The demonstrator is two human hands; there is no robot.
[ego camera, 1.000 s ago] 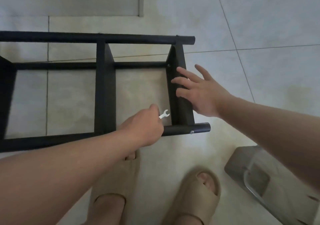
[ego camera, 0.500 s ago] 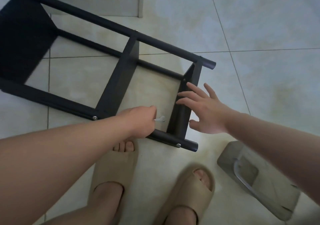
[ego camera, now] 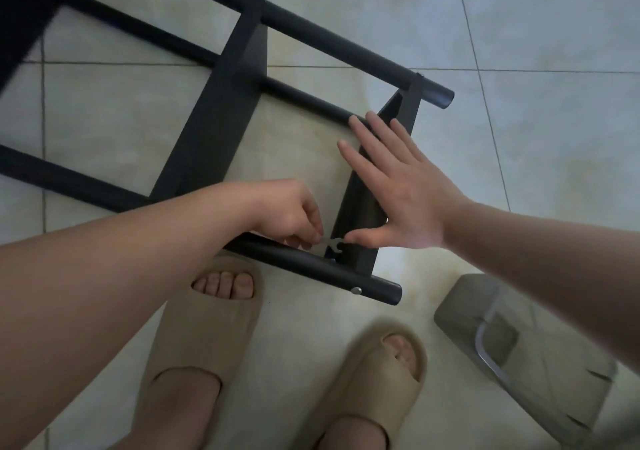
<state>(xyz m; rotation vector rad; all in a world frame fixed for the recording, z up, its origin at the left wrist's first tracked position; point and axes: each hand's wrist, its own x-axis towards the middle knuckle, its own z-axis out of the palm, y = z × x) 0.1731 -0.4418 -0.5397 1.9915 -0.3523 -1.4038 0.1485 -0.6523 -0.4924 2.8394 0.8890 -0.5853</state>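
Observation:
A black metal frame (ego camera: 214, 113) with round tubes and flat crossbars lies slanted on the tiled floor. My left hand (ego camera: 291, 214) pinches a small flat silver wrench (ego camera: 333, 244), whose open jaw sits at the joint between the near tube (ego camera: 311, 266) and the end crossbar (ego camera: 360, 227). My right hand (ego camera: 398, 186) lies flat with straight, spread fingers against that end crossbar, its thumb tip close to the wrench head. A silver bolt head (ego camera: 356, 290) shows on the near tube's end.
My two feet in beige slides, left (ego camera: 207, 328) and right (ego camera: 377, 373), stand just below the frame. A grey object with a metal handle (ego camera: 512, 349) lies at the lower right. Pale floor tiles surround everything.
The frame has swung further counter-clockwise and come closer in view. My left hand brought the wrench down to the near joint. My right hand settled flat onto the end crossbar.

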